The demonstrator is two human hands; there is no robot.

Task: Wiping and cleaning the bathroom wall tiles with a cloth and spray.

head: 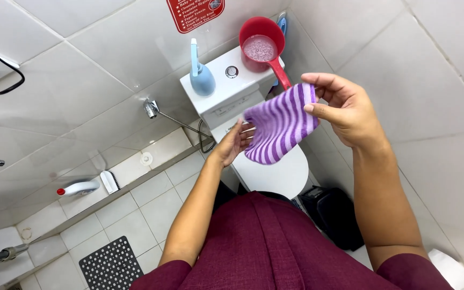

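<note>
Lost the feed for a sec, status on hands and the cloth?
Left hand and right hand both grip the purple striped cloth, held up over the closed toilet lid. Red water dipper on the tank behind. Nothing in the way.

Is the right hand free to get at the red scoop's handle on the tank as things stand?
Probably not right away: the right hand is pinching the purple striped cloth, which the left hand also touches. The red scoop sits on the toilet tank, its handle just beside those fingers, with nothing between.

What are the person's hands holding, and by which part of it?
A purple striped cloth: the right hand pinches its upper edge, and the left hand supports its lower left side.
</note>
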